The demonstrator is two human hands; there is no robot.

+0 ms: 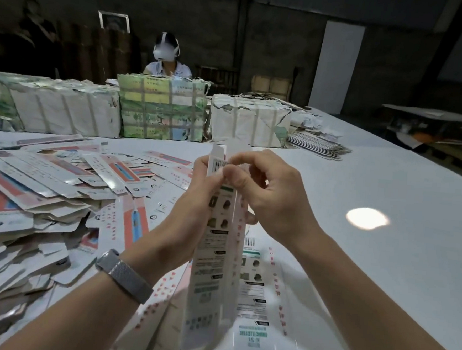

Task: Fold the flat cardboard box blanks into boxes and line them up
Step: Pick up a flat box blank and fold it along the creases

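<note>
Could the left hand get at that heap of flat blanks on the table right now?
Probably not yet: the left hand grips the upright box with the right hand. The heap of flat blanks lies unobstructed beside it.

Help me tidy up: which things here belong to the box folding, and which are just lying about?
Job: box gripped upright by left hand and right hand; blanks pile.
Lying about: wrapped bundles; flat stack; printed sheet.
</note>
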